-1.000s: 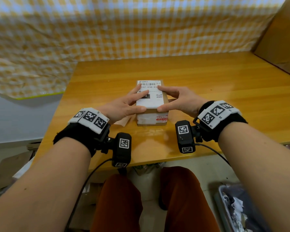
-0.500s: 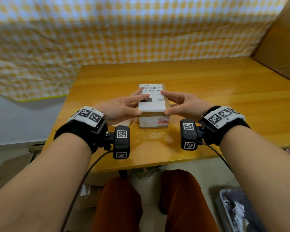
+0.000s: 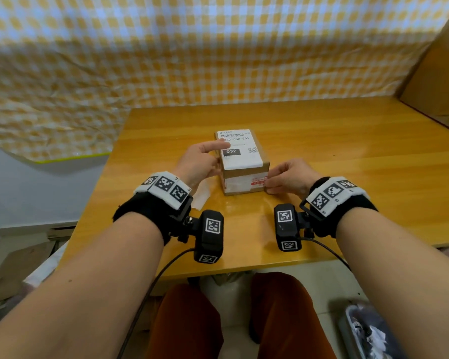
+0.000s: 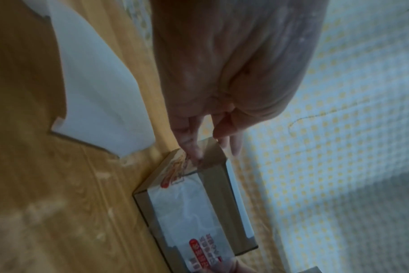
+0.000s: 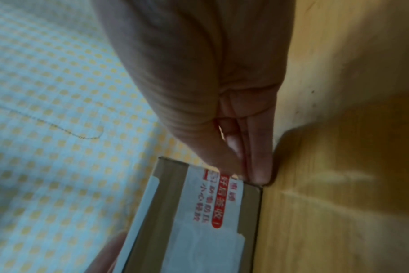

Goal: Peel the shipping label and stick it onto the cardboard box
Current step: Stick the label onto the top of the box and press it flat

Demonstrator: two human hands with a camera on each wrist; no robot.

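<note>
A small cardboard box (image 3: 245, 173) stands on the wooden table (image 3: 347, 156). The white shipping label (image 3: 240, 151) lies flat on its top face, and printed tape covers its front face (image 5: 213, 212). My left hand (image 3: 201, 161) is at the box's left side, with its index finger stretched onto the label's left edge. In the left wrist view its fingertips (image 4: 194, 149) touch the box's (image 4: 213, 194) edge. My right hand (image 3: 283, 180) touches the box's front right corner, and its straight fingertips (image 5: 257, 175) meet that corner. Neither hand grips anything.
A white backing sheet (image 3: 201, 196) lies on the table left of the box, also seen in the left wrist view (image 4: 98, 92). A checked cloth (image 3: 192, 60) hangs behind. A cardboard panel (image 3: 438, 73) stands at the right. A bin of paper scraps (image 3: 368, 332) sits on the floor.
Both hands have slid off the label's top. The right hand dropped to the box's front right corner. The left hand drew back to the left side, leaving only its index finger on the label.
</note>
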